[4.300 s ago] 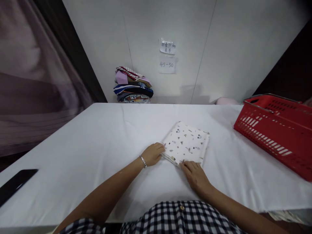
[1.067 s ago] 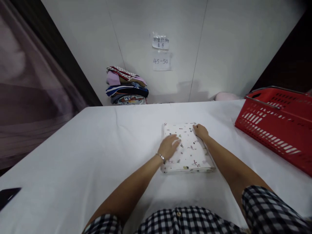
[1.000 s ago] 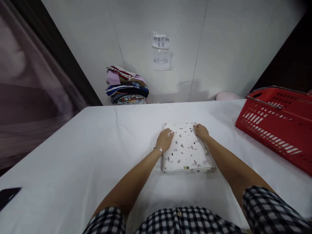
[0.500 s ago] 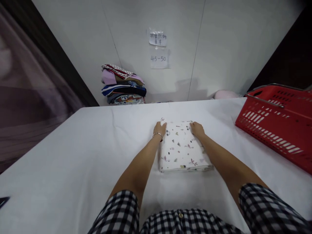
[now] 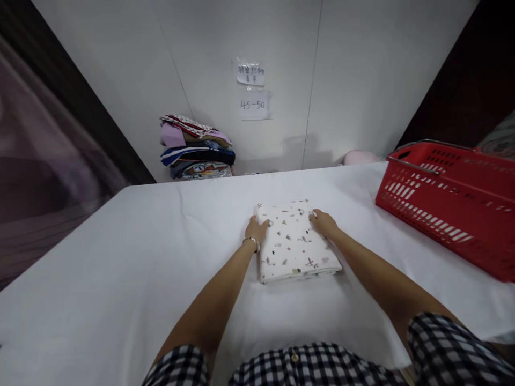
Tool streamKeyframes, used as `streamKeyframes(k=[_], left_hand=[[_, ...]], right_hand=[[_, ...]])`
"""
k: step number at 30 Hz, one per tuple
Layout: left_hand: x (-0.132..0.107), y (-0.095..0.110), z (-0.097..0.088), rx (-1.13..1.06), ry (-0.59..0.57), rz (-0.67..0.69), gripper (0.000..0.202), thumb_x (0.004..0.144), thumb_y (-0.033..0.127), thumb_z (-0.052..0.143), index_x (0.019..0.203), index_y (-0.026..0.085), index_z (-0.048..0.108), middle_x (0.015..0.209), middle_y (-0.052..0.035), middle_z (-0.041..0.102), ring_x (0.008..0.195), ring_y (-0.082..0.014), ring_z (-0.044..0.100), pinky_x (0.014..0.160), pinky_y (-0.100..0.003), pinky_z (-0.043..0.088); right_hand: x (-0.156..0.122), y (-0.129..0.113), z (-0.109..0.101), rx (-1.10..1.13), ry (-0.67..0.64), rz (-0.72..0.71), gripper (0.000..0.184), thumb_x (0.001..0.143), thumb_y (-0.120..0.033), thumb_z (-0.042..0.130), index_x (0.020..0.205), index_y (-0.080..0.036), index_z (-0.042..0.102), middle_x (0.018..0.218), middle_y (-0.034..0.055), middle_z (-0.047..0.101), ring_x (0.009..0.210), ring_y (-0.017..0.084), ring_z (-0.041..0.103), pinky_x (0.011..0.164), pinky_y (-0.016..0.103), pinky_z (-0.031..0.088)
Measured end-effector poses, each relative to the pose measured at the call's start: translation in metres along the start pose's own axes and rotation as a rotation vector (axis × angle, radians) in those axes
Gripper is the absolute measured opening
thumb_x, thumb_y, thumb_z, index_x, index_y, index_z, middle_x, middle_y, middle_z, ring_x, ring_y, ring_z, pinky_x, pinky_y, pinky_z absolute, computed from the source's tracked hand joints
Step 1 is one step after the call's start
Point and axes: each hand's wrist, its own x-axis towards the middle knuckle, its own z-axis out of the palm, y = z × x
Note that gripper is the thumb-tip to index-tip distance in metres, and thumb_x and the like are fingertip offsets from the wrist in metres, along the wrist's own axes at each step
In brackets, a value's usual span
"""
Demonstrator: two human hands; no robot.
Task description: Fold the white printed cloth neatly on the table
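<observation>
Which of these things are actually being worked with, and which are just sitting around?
In hand:
folded cloth, with the left hand and right hand at its far corners
table under it

Lying about:
red basket
pile of clothes by the wall
paper notes
pink thing

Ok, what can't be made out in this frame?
Head view only:
- Whether the left hand and right hand grip the folded cloth: fingers hidden by the hands.
- Red basket: contents hidden by its wall, right end cut off.
- Upper wall note: writing too small.
</observation>
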Motion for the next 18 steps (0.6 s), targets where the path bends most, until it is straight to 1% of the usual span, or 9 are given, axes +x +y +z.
streamKeyframes(k=[3, 6, 8, 10, 13, 15, 18], left_hand=[[-0.028, -0.016, -0.001, -0.019, -0.037, 0.032, 0.070, 0.079, 0.048, 0.053, 0.135, 0.013, 0.031, 0.120, -0.0141, 0.058, 0.110, -0.0261, 0.054, 0.092, -0.033, 0.039], [-0.059, -0.026, -0.001, -0.051, -0.038, 0.038, 0.069, 0.078, 0.048, 0.055, 0.135, 0.016, 0.031, 0.110, -0.0105, 0.063, 0.101, -0.0241, 0.059, 0.086, -0.032, 0.042], [-0.078, -0.029, 0.000, -0.064, -0.050, 0.036, 0.069, 0.078, 0.048, 0.056, 0.135, 0.019, 0.031, 0.110, -0.0096, 0.063, 0.098, -0.0235, 0.060, 0.083, -0.032, 0.043], [-0.091, -0.029, 0.001, -0.059, -0.060, 0.056, 0.070, 0.077, 0.046, 0.057, 0.136, 0.019, 0.030, 0.119, -0.0106, 0.059, 0.104, -0.0245, 0.057, 0.086, -0.033, 0.043], [-0.100, -0.026, 0.004, -0.045, -0.053, 0.104, 0.071, 0.077, 0.039, 0.058, 0.137, 0.018, 0.027, 0.130, -0.0123, 0.051, 0.116, -0.0256, 0.050, 0.094, -0.034, 0.039], [-0.102, -0.025, 0.006, -0.037, -0.041, 0.126, 0.069, 0.078, 0.036, 0.057, 0.138, 0.017, 0.027, 0.132, -0.0128, 0.048, 0.119, -0.0254, 0.048, 0.096, -0.034, 0.038], [-0.104, -0.026, 0.008, 0.009, 0.000, 0.173, 0.066, 0.080, 0.035, 0.054, 0.136, 0.015, 0.029, 0.136, -0.0145, 0.044, 0.121, -0.0260, 0.045, 0.099, -0.037, 0.037]], right_hand=[[-0.033, 0.010, -0.001, -0.012, -0.023, -0.035, 0.037, 0.088, -0.035, 0.038, 0.117, -0.017, 0.053, 0.104, 0.0107, 0.065, 0.092, 0.022, 0.059, 0.071, 0.027, 0.038], [-0.062, 0.021, -0.003, -0.025, -0.046, -0.063, 0.031, 0.087, -0.035, 0.040, 0.104, -0.018, 0.060, 0.096, 0.0085, 0.067, 0.084, 0.020, 0.060, 0.066, 0.025, 0.036], [-0.076, 0.026, -0.003, -0.034, -0.054, -0.067, 0.028, 0.087, -0.035, 0.041, 0.094, -0.018, 0.062, 0.091, 0.0081, 0.067, 0.080, 0.019, 0.060, 0.063, 0.025, 0.034], [-0.085, 0.028, -0.003, -0.039, -0.050, -0.063, 0.028, 0.087, -0.035, 0.040, 0.088, -0.017, 0.062, 0.088, 0.0086, 0.067, 0.079, 0.019, 0.059, 0.061, 0.025, 0.033], [-0.090, 0.028, -0.002, -0.034, -0.030, -0.059, 0.029, 0.089, -0.031, 0.037, 0.089, -0.017, 0.062, 0.090, 0.0091, 0.067, 0.079, 0.019, 0.058, 0.062, 0.025, 0.032], [-0.090, 0.028, -0.001, -0.028, -0.021, -0.057, 0.028, 0.089, -0.029, 0.036, 0.092, -0.017, 0.061, 0.092, 0.0093, 0.067, 0.082, 0.019, 0.058, 0.064, 0.025, 0.033], [-0.090, 0.029, -0.001, -0.018, -0.026, -0.052, 0.028, 0.089, -0.028, 0.037, 0.095, -0.017, 0.062, 0.095, 0.0100, 0.067, 0.084, 0.019, 0.059, 0.065, 0.025, 0.034]])
